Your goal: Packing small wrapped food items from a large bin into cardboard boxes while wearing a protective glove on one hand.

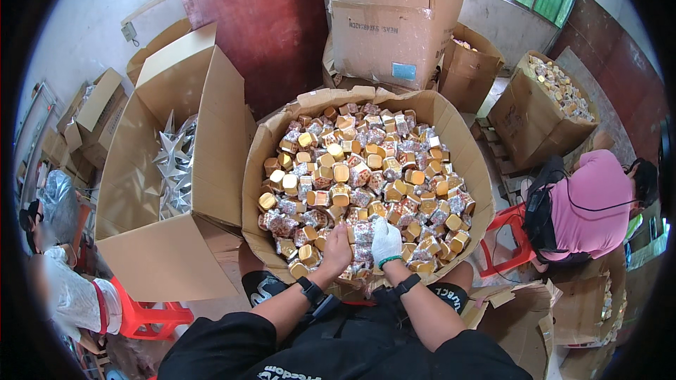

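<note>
A large open carton (pixel 473 162) stands in front of me, heaped with small gold-ended boxes (pixel 341 172), many in clear shiny wrap with red-and-white patterned sides. At the near side of the heap my bare left hand (pixel 336 252) is closed, thumb upward. My right hand (pixel 386 242), in a white glove with a green cuff, is closed just beside it. Between the two hands lie clear-wrapped pieces (pixel 361 234). Exactly what the fingers grip is hidden and blends into the heap.
To the left, an open carton (pixel 151 257) holds silver star-shaped pieces (pixel 176 162). A tall closed carton (pixel 380 35) stands behind. Another filled carton (pixel 539 123) is at the far right. Seated people flank me, near a red stool (pixel 505 239) and another red stool (pixel 144 313).
</note>
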The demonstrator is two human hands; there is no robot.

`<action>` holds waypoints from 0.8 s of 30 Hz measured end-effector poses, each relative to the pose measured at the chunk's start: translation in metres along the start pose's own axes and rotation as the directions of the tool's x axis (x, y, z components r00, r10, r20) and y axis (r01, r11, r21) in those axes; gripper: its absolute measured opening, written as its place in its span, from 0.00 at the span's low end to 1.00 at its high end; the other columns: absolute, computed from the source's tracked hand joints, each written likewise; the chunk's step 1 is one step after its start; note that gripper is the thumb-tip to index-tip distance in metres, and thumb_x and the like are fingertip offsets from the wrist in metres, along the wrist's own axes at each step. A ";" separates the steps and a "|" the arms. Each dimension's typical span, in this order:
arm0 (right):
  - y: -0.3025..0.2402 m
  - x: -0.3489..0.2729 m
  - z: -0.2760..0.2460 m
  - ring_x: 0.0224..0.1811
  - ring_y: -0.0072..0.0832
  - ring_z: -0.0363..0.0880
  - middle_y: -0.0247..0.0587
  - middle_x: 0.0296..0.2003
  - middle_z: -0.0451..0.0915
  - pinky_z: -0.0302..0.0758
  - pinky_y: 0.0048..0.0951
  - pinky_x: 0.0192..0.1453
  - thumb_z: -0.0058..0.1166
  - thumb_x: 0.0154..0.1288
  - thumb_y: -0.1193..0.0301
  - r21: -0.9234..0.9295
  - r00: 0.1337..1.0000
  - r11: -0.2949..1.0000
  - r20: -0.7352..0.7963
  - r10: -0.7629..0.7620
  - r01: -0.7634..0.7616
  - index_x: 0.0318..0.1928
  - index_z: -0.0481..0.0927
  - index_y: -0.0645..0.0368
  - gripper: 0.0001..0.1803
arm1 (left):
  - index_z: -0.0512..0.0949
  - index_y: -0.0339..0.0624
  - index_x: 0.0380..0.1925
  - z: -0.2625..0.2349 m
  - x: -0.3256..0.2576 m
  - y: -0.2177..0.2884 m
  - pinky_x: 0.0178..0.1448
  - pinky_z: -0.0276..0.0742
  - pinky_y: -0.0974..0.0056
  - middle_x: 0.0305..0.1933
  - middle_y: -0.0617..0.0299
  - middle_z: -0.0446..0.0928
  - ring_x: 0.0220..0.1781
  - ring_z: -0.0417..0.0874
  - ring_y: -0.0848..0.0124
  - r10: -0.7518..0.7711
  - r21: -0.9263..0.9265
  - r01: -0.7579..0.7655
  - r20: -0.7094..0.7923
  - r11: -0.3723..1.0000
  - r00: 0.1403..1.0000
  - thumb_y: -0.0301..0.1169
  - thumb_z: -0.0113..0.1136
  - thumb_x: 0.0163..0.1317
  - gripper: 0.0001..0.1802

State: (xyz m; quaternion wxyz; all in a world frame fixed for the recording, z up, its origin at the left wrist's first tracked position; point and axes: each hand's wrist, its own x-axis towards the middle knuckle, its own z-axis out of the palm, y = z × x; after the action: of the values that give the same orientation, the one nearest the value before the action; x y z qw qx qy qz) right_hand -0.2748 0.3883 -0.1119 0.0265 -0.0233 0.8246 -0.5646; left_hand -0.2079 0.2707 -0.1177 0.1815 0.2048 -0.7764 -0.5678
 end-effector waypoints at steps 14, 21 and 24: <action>0.097 0.016 0.005 0.20 0.23 0.71 0.27 0.21 0.73 0.66 0.28 0.25 0.50 0.73 0.57 0.637 0.745 0.472 0.257 0.616 -0.610 0.29 0.75 0.48 0.14 | 0.76 0.44 0.52 0.023 0.017 -0.040 0.42 0.82 0.47 0.43 0.60 0.84 0.40 0.87 0.61 -0.556 -0.596 0.712 0.471 0.371 0.685 0.57 0.37 0.75 0.30; 0.021 0.012 -0.029 0.62 0.46 0.72 0.55 0.58 0.74 0.68 0.41 0.66 0.60 0.65 0.55 -0.114 0.958 0.953 0.094 -0.272 0.282 0.61 0.70 0.67 0.33 | 0.74 0.47 0.61 -0.021 0.046 -0.063 0.53 0.82 0.50 0.54 0.60 0.82 0.50 0.85 0.63 -0.205 -0.594 0.758 0.734 0.269 0.648 0.51 0.37 0.75 0.27; -0.034 0.009 -0.055 0.73 0.50 0.60 0.60 0.69 0.63 0.58 0.41 0.76 0.72 0.51 0.51 -0.028 0.860 0.899 0.306 -0.408 0.437 0.70 0.59 0.67 0.54 | 0.75 0.46 0.60 -0.023 0.043 -0.010 0.58 0.80 0.47 0.56 0.58 0.81 0.54 0.84 0.62 -0.296 -0.544 0.760 0.706 0.356 0.644 0.50 0.40 0.72 0.27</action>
State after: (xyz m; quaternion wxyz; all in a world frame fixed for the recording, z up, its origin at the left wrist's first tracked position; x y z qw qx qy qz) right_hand -0.2870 0.4268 -0.0600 0.0226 -0.2881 0.8124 -0.5064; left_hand -0.2314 0.2274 -0.1186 -0.1529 0.1947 -0.3260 -0.9124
